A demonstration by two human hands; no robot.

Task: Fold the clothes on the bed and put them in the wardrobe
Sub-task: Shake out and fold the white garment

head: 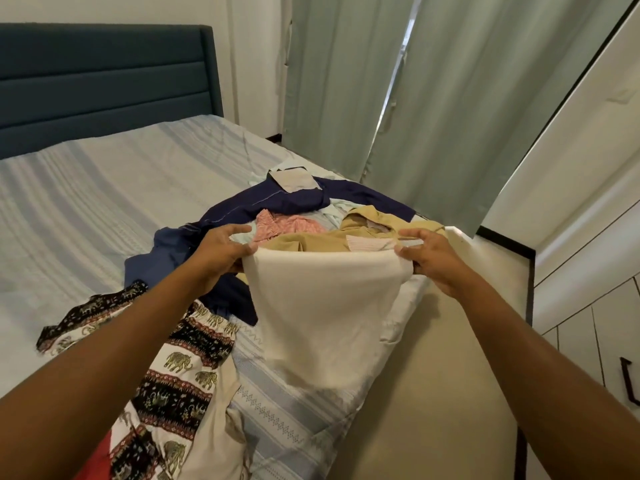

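A cream white garment (pixel 322 306) hangs in the air over the bed's right edge. My left hand (pixel 221 252) pinches its upper left corner and my right hand (pixel 427 256) pinches its upper right corner. Behind it on the bed (pixel 104 188) lies a heap of clothes: a navy blue garment (pixel 277 199), a tan shirt (pixel 311 239) and a pink patterned piece (pixel 287 226). An elephant-print garment (pixel 180 368) in black, white and red is spread under my left forearm. The wardrobe (pixel 588 202) stands at the right, white with a dark handle (pixel 625 379).
A dark blue padded headboard (pixel 104 81) closes the bed at the far left. Pale green curtains (pixel 415 98) hang behind the bed's far corner. A strip of beige floor (pixel 450 375) runs between the bed and the wardrobe.
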